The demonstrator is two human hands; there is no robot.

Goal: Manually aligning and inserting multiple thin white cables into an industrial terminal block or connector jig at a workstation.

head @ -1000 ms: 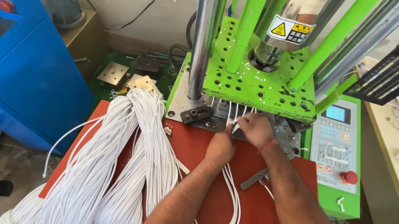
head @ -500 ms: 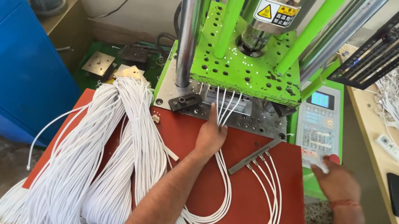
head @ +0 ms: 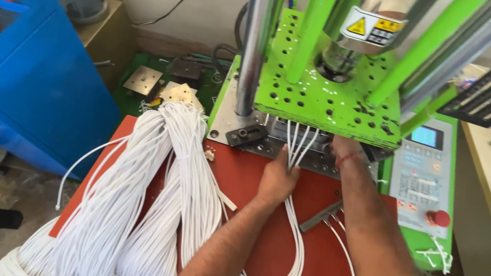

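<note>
- Pressing down, the left hand (head: 278,178) lies flat on four white cords (head: 298,141), likely keeping their ends lined up under the green press (head: 329,102).
- At 2 o'clock the right hand (head: 342,147) reaches under the plate; its grip is hidden.
- A cord bundle (head: 146,194) waits at 9 o'clock on the red mat (head: 258,224).

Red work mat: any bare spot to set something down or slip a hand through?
Red work mat is bare between the left hand and the white cable bundle, and between both forearms. Crowded: left side under cables; mould slot, where cable ends and the mostly hidden right hand meet.
</note>
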